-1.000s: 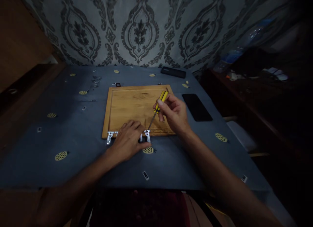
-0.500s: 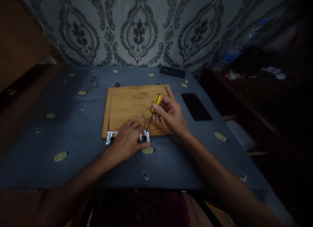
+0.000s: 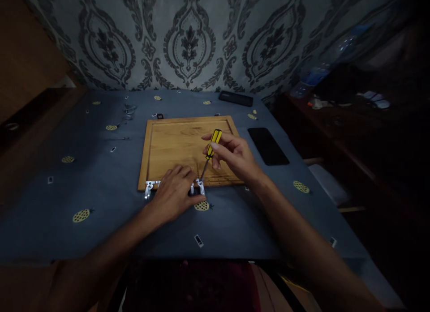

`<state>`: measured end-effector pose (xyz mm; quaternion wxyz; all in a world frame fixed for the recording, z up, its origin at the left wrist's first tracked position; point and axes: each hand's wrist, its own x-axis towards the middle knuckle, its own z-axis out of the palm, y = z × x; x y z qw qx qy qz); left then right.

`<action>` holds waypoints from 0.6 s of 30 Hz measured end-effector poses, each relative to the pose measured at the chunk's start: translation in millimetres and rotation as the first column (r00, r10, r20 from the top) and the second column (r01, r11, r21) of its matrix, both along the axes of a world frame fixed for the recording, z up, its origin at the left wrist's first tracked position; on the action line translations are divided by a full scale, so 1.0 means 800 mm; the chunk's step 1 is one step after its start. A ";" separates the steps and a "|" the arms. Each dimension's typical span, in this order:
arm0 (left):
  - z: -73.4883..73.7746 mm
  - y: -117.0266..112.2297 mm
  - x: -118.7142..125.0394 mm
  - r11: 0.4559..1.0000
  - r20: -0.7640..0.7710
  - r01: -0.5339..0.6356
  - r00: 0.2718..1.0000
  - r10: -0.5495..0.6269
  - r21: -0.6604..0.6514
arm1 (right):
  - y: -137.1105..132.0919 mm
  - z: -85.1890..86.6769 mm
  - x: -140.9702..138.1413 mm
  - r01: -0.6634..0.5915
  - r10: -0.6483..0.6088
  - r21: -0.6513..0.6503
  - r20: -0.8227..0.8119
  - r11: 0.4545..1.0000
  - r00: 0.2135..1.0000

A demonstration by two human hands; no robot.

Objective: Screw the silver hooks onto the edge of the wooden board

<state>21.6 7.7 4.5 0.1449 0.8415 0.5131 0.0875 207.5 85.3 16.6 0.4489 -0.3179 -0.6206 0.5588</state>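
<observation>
My right hand (image 3: 237, 157) is closed round the yellow and black handle of a screwdriver (image 3: 214, 144), thumb against its side. The screwdriver leans, with its tip down at the right end of a metal hook rail (image 3: 200, 183). That rail lies along the near edge of a wooden board (image 3: 181, 144), its hooks sticking out past the edge. Across the middle of the rail rests my left hand (image 3: 176, 189), fingers laid over the board and thumb spread out to the right. It hides part of the rail. Any screw under the tip is too small to make out.
On the blue patterned tablecloth (image 3: 101, 204), a black phone (image 3: 268, 146) lies right of the board. A dark case (image 3: 235, 98) is by the wall. Small clear items (image 3: 129, 110) lie at the back left. A plastic bottle (image 3: 312, 77) stands on the right-hand surface.
The fingers of my right hand have loosened and stretched out a little on the screwdriver handle. My left hand stays over the rail. The whole view has shifted slightly.
</observation>
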 end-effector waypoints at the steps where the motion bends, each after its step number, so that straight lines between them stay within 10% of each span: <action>1: 0.000 0.000 0.000 1.000 -0.001 -0.001 1.000 0.001 0.002 | 0.000 0.000 0.001 0.002 -0.002 -0.002 0.005 1.000 1.000; 18: 0.000 0.000 0.000 1.000 -0.009 0.003 1.000 -0.003 0.006 | 0.001 -0.005 -0.002 -0.006 0.005 -0.014 -0.048 1.000 0.999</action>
